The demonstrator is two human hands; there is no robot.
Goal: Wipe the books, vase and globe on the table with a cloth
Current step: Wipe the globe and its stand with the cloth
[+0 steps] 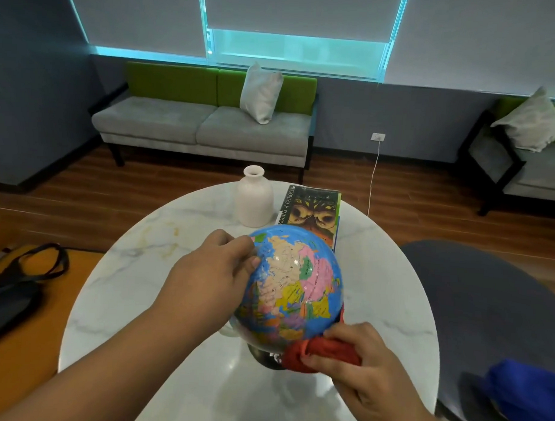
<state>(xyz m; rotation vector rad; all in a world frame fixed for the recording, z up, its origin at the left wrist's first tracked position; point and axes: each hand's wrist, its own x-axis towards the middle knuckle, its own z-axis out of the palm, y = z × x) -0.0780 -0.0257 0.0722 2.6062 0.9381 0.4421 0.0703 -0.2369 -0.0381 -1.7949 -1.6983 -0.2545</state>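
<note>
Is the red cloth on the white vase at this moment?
No, the right hand holds the red cloth at the bottom of the globe, while the white vase stands apart behind it.

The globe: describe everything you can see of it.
The globe is a glossy blue ball printed with countries in pink, yellow, beige and green. It stands on a dark base near the middle of the white marble-look table, with a pale curved arm showing at its lower left. The left hand holds its upper left side. The right hand presses a bunched red cloth against its lower right.
</note>
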